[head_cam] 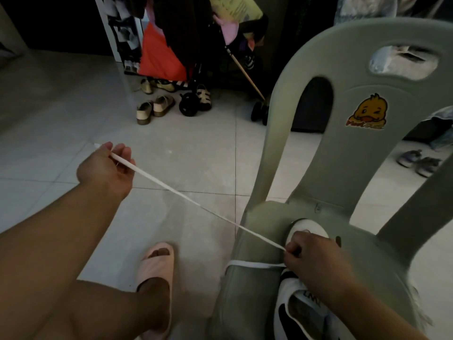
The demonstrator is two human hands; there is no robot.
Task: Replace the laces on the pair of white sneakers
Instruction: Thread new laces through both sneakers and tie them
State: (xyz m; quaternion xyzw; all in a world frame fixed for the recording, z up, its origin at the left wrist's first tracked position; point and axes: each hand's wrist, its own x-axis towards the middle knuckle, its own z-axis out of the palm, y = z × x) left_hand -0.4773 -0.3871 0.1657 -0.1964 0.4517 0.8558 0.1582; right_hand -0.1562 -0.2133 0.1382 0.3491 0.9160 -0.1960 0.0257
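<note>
A white sneaker (pixel 297 312) with black trim lies on the seat of a grey-green plastic chair (pixel 304 153), its toe pointing away from me. My right hand (pixel 316 256) rests on top of the sneaker and pinches the white lace (pixel 186 196) near the eyelets. My left hand (pixel 107 165) is out over the floor to the left, gripping the far end of that lace, which runs taut between both hands. A second stretch of lace (pixel 252 263) lies across the seat to the left of the shoe. The other sneaker is not in sight.
My left foot in a pink slide sandal (pixel 157 273) stands on the pale tiled floor (pixel 61 114). Several shoes (pixel 157 106) lie by a clothes rack and stroller at the back. A pair of small shoes (pixel 416 163) sits behind the chair.
</note>
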